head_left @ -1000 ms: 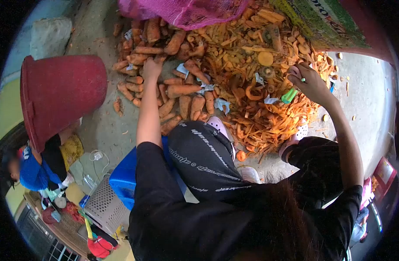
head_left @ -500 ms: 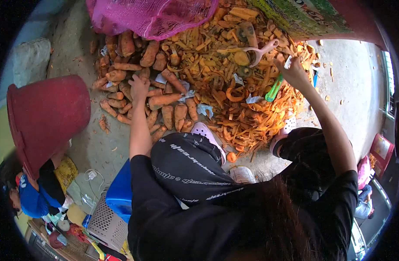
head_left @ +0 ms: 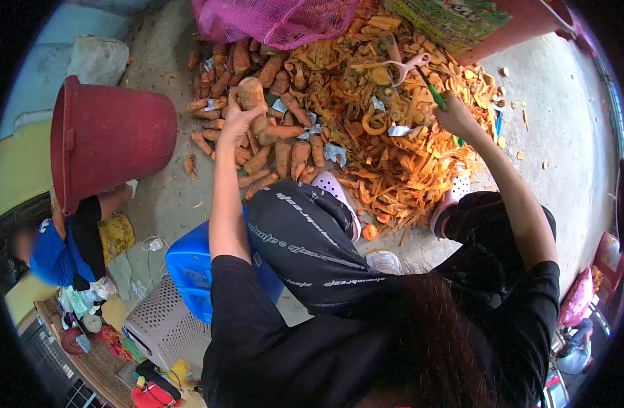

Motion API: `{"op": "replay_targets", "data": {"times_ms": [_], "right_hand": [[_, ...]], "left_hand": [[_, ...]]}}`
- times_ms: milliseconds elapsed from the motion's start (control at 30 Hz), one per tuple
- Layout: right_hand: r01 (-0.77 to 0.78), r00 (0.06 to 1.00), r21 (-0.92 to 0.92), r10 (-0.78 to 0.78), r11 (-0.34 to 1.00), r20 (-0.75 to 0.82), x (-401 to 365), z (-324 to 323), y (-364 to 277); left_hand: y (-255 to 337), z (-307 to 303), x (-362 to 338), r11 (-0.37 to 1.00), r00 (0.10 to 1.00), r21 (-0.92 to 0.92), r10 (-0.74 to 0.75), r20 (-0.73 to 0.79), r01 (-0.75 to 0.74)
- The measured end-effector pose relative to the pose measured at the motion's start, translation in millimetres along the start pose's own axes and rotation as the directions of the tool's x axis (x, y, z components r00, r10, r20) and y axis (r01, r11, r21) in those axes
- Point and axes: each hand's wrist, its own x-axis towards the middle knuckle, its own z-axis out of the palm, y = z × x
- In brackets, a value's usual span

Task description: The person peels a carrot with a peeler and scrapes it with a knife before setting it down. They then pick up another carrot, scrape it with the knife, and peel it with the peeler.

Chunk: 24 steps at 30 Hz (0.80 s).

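Note:
A thick carrot (head_left: 251,95) is upright in my left hand (head_left: 237,121), over the left side of the unpeeled carrots (head_left: 283,158) on the floor. My right hand (head_left: 456,117) is closed round a green-handled knife (head_left: 436,96), its dark blade pointing up and left. Below that hand lies the heap of orange peelings (head_left: 407,173). A pink peeler (head_left: 408,66) rests on top of the heap, left of the knife. Scraps of white paper (head_left: 335,154) lie among the carrots and peelings.
A red bucket (head_left: 121,139) lies tipped on the left. A purple mesh bag (head_left: 271,20) and a printed sack (head_left: 455,24) border the heap at the top. A blue container (head_left: 193,268) stands by my left arm. Another person (head_left: 63,251) is at lower left.
My left hand has lifted a carrot off the pile. My right hand now holds the green-handled knife, blade up, where before a white item showed at its fingers. The view has shifted left.

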Motion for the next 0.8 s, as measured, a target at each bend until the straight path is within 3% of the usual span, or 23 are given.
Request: {"op": "replay_targets", "data": {"times_ms": [33, 67, 133, 200, 300, 367, 433, 500, 533, 567, 600, 633, 700, 800], "right_hand": [[0.036, 0.999, -0.024, -0.037, 0.999, -0.024, -15, -9, -18], [-0.053, 0.997, 0.129, 0.046, 0.990, 0.056, -50, -27, -55], [0.135, 0.991, 0.201, -0.135, 0.970, -0.017, -70, -40, -64], [0.265, 0.960, 0.337, -0.278, 0.903, -0.008, -88, -49, -68], [0.471, 0.881, 0.375, -0.451, 0.799, -0.144, -110, -58, -67], [0.446, 0.889, 0.439, -0.442, 0.780, -0.118, -132, -66, -76], [0.392, 0.908, 0.452, -0.416, 0.801, -0.049, -160, -72, -91], [0.317, 0.931, 0.398, -0.362, 0.861, 0.042, -191, -76, -115], [0.385, 0.922, 0.298, -0.377, 0.873, -0.088, -210, -74, -126], [0.559, 0.807, 0.120, -0.505, 0.821, -0.305, -195, -56, -111], [0.528, 0.825, 0.088, -0.486, 0.845, -0.288, -208, -61, -113], [0.497, 0.842, 0.052, -0.467, 0.866, -0.270, -221, -66, -119], [0.514, 0.806, 0.063, -0.457, 0.855, -0.376, -225, -58, -111], [0.520, 0.742, -0.067, -0.489, 0.852, -0.459, -216, -47, -94]], "left_hand": [[8, 8, -8, 0.998, 0.998, 0.006, 0.064, 0.006, -0.064], [18, 14, -12, 0.991, 0.991, 0.012, 0.132, 0.012, -0.132], [47, 31, -31, 0.957, 0.958, 0.036, 0.288, 0.011, -0.288], [90, 46, -57, 0.948, 0.947, 0.004, 0.319, 0.041, -0.319], [119, 58, -77, 0.906, 0.903, -0.067, 0.423, 0.073, -0.418], [140, 69, -97, 0.859, 0.860, -0.169, 0.502, 0.086, -0.484], [166, 95, -124, 0.787, 0.893, -0.554, 0.420, 0.160, -0.271], [169, 121, -137, 0.546, 0.925, -0.838, 0.322, 0.199, -0.010], [166, 133, -143, 0.448, 0.930, -0.887, 0.266, 0.253, 0.113], [164, 147, -147, 0.333, 0.923, -0.915, 0.223, 0.313, 0.229], [161, 160, -152, 0.204, 0.908, -0.918, 0.181, 0.377, 0.340], [155, 174, -159, 0.223, 0.910, -0.921, 0.196, 0.365, 0.321], [139, 199, -163, 0.253, 0.914, -0.928, 0.232, 0.332, 0.273], [119, 219, -156, 0.028, 0.811, -0.825, 0.168, 0.560, 0.564]]}}
